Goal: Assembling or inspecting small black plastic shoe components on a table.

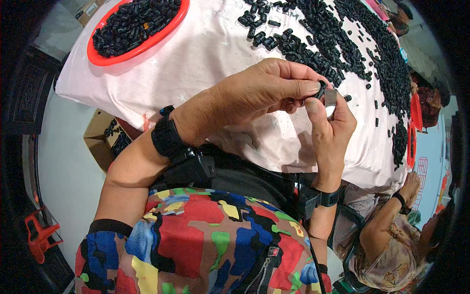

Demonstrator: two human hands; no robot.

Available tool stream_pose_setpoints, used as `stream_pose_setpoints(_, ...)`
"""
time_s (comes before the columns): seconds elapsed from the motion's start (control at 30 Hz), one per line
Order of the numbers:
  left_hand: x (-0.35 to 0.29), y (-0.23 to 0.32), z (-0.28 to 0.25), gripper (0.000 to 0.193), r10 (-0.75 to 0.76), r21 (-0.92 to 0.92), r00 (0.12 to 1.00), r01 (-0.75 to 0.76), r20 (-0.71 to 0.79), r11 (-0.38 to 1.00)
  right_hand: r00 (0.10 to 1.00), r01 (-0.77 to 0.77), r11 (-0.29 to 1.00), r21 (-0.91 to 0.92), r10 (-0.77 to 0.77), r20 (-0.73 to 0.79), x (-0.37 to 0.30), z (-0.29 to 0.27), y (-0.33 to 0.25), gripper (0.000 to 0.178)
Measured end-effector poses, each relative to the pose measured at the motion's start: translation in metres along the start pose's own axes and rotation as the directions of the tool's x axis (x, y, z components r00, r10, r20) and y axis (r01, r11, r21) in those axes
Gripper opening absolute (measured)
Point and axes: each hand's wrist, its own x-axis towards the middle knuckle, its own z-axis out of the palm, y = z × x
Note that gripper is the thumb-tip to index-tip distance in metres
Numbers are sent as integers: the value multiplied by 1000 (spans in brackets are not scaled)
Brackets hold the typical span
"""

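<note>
My left hand point(254, 93) reaches across from the left and pinches a small black plastic piece point(320, 89) between thumb and fingers. My right hand point(330, 132) comes up from below and holds a small flat shiny metal piece point(331, 100) upright, right against the black piece. Both hands meet above the pale pink cloth point(205, 54) covering the table. Each wrist wears a black strap.
A red bowl point(105, 60) full of small black parts sits at the top left. Several loose black parts point(342, 39) are heaped across the cloth at top right. A cardboard box point(100, 142) with black parts stands on the floor left. Another person point(391, 240) sits at lower right.
</note>
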Motion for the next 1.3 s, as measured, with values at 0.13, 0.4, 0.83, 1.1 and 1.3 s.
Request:
stream_pose_setpoints(0.13,-1,1,0,32,-5,36,1000,6,-10,999,999,-4,998,-70,7,34,0,-1,-2,30)
stream_pose_setpoints(0.4,0,-1,-2,32,2,19,1000,-2,7,1000,999,27,992,-122,-24,30,-1,-1,-2,32)
stream_pose_setpoints(0.83,0,1,-2,31,8,82,999,-5,-33,997,996,-48,996,-74,53,68,-1,-1,-5,32)
stream_pose_setpoints(1.1,-1,0,-2,30,8,66,999,-6,-32,998,994,-54,994,-94,62,86,-1,-2,-5,33)
stream_pose_setpoints(1.3,-1,1,-2,30,-8,36,1000,9,-30,999,986,-85,982,-170,107,130,-3,-3,-6,34)
